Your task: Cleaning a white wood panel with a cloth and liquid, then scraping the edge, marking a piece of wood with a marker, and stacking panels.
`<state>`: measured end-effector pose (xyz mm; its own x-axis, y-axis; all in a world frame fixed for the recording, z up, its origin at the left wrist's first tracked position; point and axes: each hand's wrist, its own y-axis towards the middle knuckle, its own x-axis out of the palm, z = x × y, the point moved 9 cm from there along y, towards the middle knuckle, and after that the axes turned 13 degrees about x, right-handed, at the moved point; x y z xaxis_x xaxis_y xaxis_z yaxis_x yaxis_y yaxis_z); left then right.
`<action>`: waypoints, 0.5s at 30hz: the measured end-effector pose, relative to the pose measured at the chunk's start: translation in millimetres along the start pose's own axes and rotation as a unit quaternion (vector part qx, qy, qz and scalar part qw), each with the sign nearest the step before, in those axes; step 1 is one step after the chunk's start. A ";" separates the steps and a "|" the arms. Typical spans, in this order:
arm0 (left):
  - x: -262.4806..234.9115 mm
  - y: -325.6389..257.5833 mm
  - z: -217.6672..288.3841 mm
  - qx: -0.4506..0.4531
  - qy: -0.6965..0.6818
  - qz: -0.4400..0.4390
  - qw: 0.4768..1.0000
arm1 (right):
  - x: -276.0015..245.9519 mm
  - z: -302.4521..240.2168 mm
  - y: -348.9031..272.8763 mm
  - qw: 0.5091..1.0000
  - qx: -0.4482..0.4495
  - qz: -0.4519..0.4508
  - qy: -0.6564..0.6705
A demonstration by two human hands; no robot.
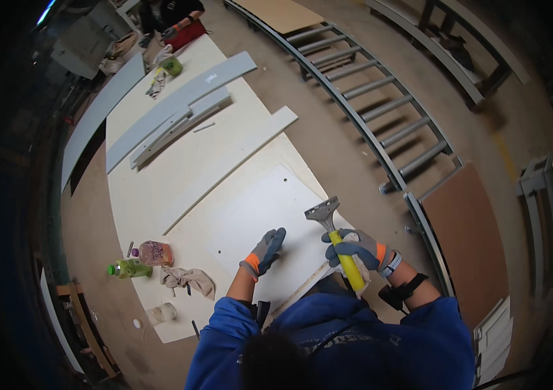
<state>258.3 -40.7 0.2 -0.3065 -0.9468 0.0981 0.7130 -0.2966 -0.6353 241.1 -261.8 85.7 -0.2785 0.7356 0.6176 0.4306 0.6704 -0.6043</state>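
Fingers of my gloved right hand point(359, 249) wrap tight around a yellow-handled scraper point(336, 239), blade raised; my left hand point(265, 251) rests fingers extended on the white panel point(257, 214) atop the surface point(159, 195).

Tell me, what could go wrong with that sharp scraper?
The yellow-handled metal scraper in the gloved right hand points its blade over the flat white panel; a slip might gouge it. The gloved left hand rests on that panel close to the blade and might get nicked.
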 end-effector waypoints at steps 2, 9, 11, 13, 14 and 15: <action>17.9 -13.5 43.7 0.124 -0.375 -0.044 0.918 | 30.7 -4.6 7.4 0.997 0.021 -0.049 -0.054; 8.6 -58.1 92.3 0.197 -0.091 0.054 0.975 | 74.8 -5.9 14.4 0.977 0.076 -0.102 -0.173; 6.4 -57.6 91.4 0.199 -0.080 0.085 0.973 | 72.2 -3.5 19.1 0.930 0.078 -0.046 -0.356; 6.2 -50.5 81.2 0.193 -0.066 0.123 0.971 | 64.9 -5.9 14.6 0.820 0.043 0.052 -0.569; 7.6 -47.8 77.1 0.198 -0.060 0.125 0.970 | 62.3 -17.9 17.0 0.656 0.003 0.145 -0.740; 13.9 -46.4 79.0 0.198 -0.059 0.128 0.970 | 49.3 -10.4 18.9 0.632 0.039 0.179 -0.753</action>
<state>270.8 -50.0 91.6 -0.0294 -0.9965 0.0780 0.9497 -0.0521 -0.3087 244.4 -213.9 109.9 -0.7023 0.0603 -0.7093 0.6695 0.3943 -0.6295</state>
